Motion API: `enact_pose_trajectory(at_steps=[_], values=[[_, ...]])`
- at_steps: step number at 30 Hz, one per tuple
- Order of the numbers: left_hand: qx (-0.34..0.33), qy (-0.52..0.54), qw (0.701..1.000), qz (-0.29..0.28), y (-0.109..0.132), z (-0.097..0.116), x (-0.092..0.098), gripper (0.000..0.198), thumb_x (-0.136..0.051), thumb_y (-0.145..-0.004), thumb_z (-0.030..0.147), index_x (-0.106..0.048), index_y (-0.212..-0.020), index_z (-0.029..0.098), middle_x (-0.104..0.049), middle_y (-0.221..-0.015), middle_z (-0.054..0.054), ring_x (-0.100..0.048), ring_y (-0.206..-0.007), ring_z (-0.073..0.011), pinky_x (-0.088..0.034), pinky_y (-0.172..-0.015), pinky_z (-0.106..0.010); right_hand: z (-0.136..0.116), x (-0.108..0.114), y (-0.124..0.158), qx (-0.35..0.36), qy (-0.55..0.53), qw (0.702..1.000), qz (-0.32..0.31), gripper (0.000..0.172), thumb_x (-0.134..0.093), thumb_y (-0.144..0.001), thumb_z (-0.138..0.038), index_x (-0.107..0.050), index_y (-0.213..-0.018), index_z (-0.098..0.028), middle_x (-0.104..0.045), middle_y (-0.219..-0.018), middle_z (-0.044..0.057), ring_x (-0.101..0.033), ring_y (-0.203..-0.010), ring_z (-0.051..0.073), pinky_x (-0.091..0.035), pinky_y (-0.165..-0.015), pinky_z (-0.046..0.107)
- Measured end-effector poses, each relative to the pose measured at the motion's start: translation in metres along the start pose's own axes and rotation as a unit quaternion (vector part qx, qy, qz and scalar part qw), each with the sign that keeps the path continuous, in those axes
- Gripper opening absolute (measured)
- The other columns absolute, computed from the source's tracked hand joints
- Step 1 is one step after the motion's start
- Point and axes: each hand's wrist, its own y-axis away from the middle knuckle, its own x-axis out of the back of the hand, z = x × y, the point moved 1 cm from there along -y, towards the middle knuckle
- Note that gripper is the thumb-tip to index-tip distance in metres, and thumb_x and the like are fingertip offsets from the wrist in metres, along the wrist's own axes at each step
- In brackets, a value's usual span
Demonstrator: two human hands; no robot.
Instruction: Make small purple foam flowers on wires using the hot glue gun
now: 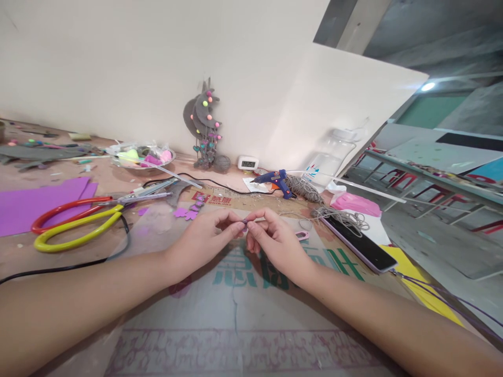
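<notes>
My left hand (208, 234) and my right hand (275, 240) meet at the middle of the covered worktop. Both pinch a small purple piece (245, 224) between thumb and forefinger; fingers hide most of it, so its exact shape cannot be told. Just left of my left hand lie purple flower-shaped cutouts (186, 213) and a small stack of grey and purple pieces (199, 202). Close by my right hand rests a small pink tool (302, 235), with a loose grey cord near it.
Red-and-yellow-handled scissors (78, 222) and purple sheets (43, 204) lie left. Behind are a bowl (137, 159), a grey moon decoration (204, 123), a digital clock (248, 163) and a blue glue gun (277, 182). A phone (361, 246) and clear bottle (328, 157) stand right.
</notes>
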Motion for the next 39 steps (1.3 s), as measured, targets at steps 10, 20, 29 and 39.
enact_pose_trajectory(at_steps=[10, 20, 29, 39], values=[[-0.003, 0.015, 1.000, -0.007, 0.0001, -0.0022, -0.0010, 0.021, -0.046, -0.088, 0.027, -0.061, -0.077, 0.017, -0.065, -0.073, 0.001, -0.058, -0.072, -0.0125, -0.044, -0.066, -0.023, 0.0009, -0.0011, -0.0004, 0.004, 0.003, 1.000, 0.009, 0.015, -0.049, -0.087, -0.034, -0.044, -0.088, -0.020, -0.054, -0.056, -0.006, -0.049, -0.050, 0.009, -0.040, -0.050, 0.022], [0.008, 0.044, 0.999, -0.022, -0.0002, -0.0032, -0.0022, 0.018, -0.048, -0.087, 0.030, -0.063, -0.090, 0.019, -0.068, -0.086, -0.001, -0.062, -0.081, -0.0152, -0.047, -0.071, -0.025, 0.0013, 0.0001, -0.0001, 0.016, 0.062, 0.997, 0.033, 0.015, -0.048, -0.087, -0.035, -0.046, -0.084, -0.020, -0.053, -0.057, -0.005, -0.049, -0.051, 0.010, -0.040, -0.050, 0.023], [0.020, -0.019, 1.000, 0.009, -0.0017, 0.0038, 0.0012, 0.020, -0.047, -0.085, 0.028, -0.064, -0.085, 0.016, -0.067, -0.082, -0.002, -0.060, -0.080, -0.0162, -0.046, -0.069, -0.026, 0.0053, -0.0003, -0.0007, 0.019, 0.072, 0.997, 0.010, 0.015, -0.047, -0.088, -0.035, -0.048, -0.084, -0.020, -0.053, -0.060, -0.004, -0.049, -0.053, 0.010, -0.041, -0.052, 0.022], [0.023, -0.023, 0.999, 0.028, -0.0023, 0.0016, 0.0021, 0.018, -0.046, -0.085, 0.027, -0.060, -0.079, 0.017, -0.063, -0.076, 0.000, -0.058, -0.074, -0.0142, -0.045, -0.067, -0.024, 0.0023, 0.0024, 0.0002, 0.036, 0.097, 0.995, -0.001, 0.027, -0.040, -0.092, -0.038, -0.055, -0.081, -0.018, -0.055, -0.065, -0.001, -0.050, -0.057, 0.010, -0.041, -0.055, 0.023]])
